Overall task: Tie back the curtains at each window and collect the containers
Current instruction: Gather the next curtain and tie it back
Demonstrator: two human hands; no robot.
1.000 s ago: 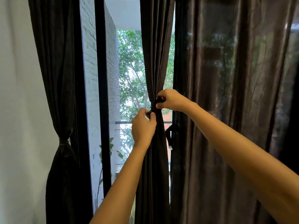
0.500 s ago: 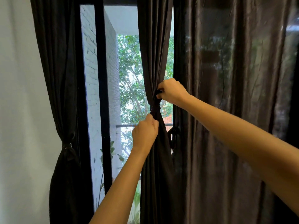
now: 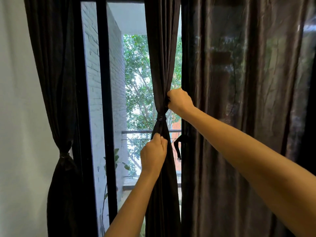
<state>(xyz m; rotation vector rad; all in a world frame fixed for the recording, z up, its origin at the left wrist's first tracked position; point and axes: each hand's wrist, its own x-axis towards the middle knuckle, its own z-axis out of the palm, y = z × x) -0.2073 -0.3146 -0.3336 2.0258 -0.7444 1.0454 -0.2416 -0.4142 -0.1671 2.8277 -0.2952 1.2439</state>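
Above the tie (image 3: 161,118), the right hand (image 3: 179,100) grips the curtain (image 3: 160,65). Below it, the left hand (image 3: 153,154) pinches the same curtain's folds.

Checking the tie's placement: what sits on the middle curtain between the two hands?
In the head view, the tie band cinches the middle curtain between the right hand gripping above and the left hand pinching below.
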